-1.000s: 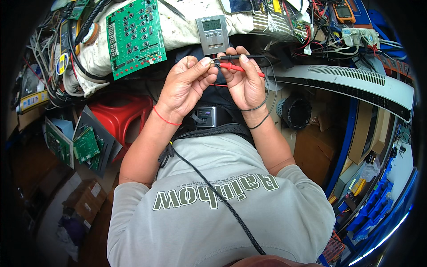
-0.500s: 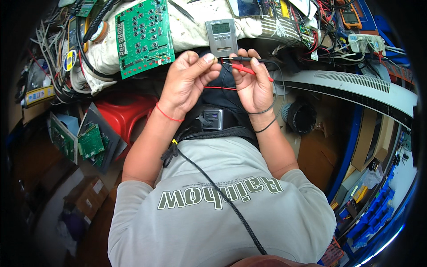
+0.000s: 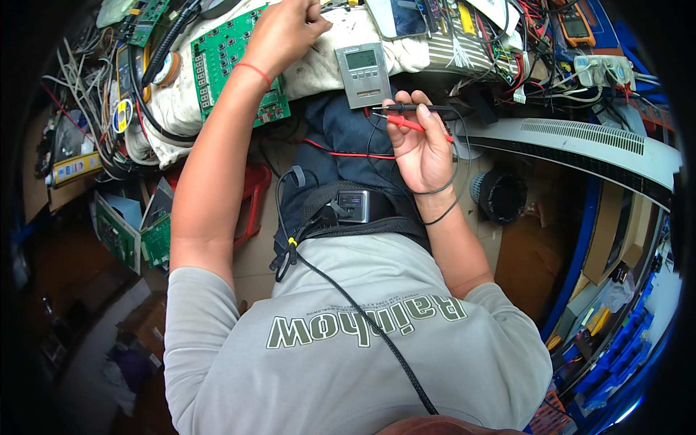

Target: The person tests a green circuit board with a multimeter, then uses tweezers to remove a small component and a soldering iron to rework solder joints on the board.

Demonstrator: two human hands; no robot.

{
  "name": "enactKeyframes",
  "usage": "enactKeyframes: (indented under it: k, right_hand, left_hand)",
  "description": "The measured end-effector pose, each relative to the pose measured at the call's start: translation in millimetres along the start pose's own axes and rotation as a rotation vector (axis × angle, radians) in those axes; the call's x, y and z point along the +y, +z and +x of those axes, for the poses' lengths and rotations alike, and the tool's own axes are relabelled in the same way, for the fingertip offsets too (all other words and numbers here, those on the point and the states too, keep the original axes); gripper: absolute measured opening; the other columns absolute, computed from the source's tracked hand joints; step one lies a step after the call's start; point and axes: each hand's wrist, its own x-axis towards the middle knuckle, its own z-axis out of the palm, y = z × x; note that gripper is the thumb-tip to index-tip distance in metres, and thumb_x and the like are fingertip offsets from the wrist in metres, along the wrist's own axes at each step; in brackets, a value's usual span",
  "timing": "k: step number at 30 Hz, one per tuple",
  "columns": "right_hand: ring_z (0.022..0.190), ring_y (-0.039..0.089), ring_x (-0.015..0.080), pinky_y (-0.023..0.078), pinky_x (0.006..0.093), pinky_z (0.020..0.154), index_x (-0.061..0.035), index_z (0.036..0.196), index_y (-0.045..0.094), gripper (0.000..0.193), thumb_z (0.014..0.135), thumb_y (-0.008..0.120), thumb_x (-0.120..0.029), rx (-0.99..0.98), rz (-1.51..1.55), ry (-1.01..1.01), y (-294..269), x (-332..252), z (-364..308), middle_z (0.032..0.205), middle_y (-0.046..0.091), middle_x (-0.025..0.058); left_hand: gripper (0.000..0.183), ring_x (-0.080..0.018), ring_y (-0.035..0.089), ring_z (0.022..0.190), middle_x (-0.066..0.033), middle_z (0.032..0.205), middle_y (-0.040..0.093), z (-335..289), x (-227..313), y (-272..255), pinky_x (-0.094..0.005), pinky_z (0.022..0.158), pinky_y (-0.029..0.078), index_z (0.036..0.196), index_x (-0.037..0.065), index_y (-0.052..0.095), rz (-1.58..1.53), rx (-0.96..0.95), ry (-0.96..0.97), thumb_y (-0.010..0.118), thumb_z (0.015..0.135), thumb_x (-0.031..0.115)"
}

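Observation:
My right hand (image 3: 420, 148) is closed around two test probes, a black probe (image 3: 413, 108) and a red probe (image 3: 404, 123). Their tips point left, just below a grey handheld meter (image 3: 364, 76) with a small screen and buttons. Thin leads loop from the probes past my right wrist. My left hand (image 3: 288, 32) is stretched far forward over the white cloth, its fingers curled; whatever they hold is hidden. Under that forearm lies a green circuit board (image 3: 225, 65) with push buttons and digit displays, partly covered.
Cables, a yellow-edged meter and a solder spool (image 3: 168, 69) crowd the left of the bench. At right are tangled wires, an orange multimeter (image 3: 575, 25), a power strip (image 3: 603, 70) and a long white casing (image 3: 565, 141). A black bin (image 3: 500, 194) and a red stool (image 3: 254, 196) stand below.
My left hand has left the probe tips and moved forward and left, over the spot where tweezers lay. My right hand keeps both probes and has shifted slightly right and down.

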Motion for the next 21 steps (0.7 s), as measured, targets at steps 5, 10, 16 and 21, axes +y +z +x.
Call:
enactKeyframes:
  k: [5, 10, 16, 21]
  right_hand:
    - [0.119, 0.065, 0.0362, 0.063, 0.0387, 0.090, -0.0007, 0.127, 0.059, 0.026, 0.105, 0.052, -0.012, 0.017, 0.034, -0.012, -3, -5, 1, 0.127, 0.064, 0.0192]
    - [0.119, 0.065, 0.0365, 0.063, 0.0392, 0.090, 0.0000, 0.127, 0.059, 0.026, 0.105, 0.052, -0.012, 0.017, 0.051, -0.012, -5, -7, 2, 0.126, 0.065, 0.0192]
    - [0.119, 0.065, 0.0364, 0.063, 0.0393, 0.091, 0.0001, 0.127, 0.059, 0.026, 0.106, 0.052, -0.012, -0.001, 0.060, -0.006, -6, -6, 3, 0.126, 0.064, 0.0187]
    - [0.119, 0.065, 0.0360, 0.063, 0.0390, 0.092, -0.0004, 0.127, 0.059, 0.025, 0.106, 0.051, -0.012, -0.001, 0.034, -0.001, -5, -1, 4, 0.127, 0.064, 0.0184]
  left_hand:
    - [0.015, -0.0380, 0.061, 0.077, -0.0184, 0.076, 0.061, 16, -5, 14, -0.0448, 0.070, 0.050, 0.078, 0.003, 0.059, 0.206, 0.043, 0.313, 0.072, 0.074, 0.010]
    - [0.013, -0.0300, 0.063, 0.071, -0.0158, 0.075, 0.061, 19, -9, 8, -0.0405, 0.067, 0.051, 0.082, 0.003, 0.060, 0.053, -0.065, 0.191, 0.071, 0.079, 0.010]
    - [0.017, -0.0229, 0.069, 0.076, -0.0106, 0.085, 0.073, -1, -29, -18, -0.0355, 0.072, 0.055, 0.096, 0.003, 0.068, -0.010, 0.055, -0.048, 0.071, 0.089, 0.018]
    - [0.011, -0.0326, 0.062, 0.097, -0.0097, 0.093, 0.068, -22, -44, -18, -0.0437, 0.089, 0.050, 0.090, 0.010, 0.077, 0.290, 0.059, 0.331, 0.074, 0.084, 0.018]
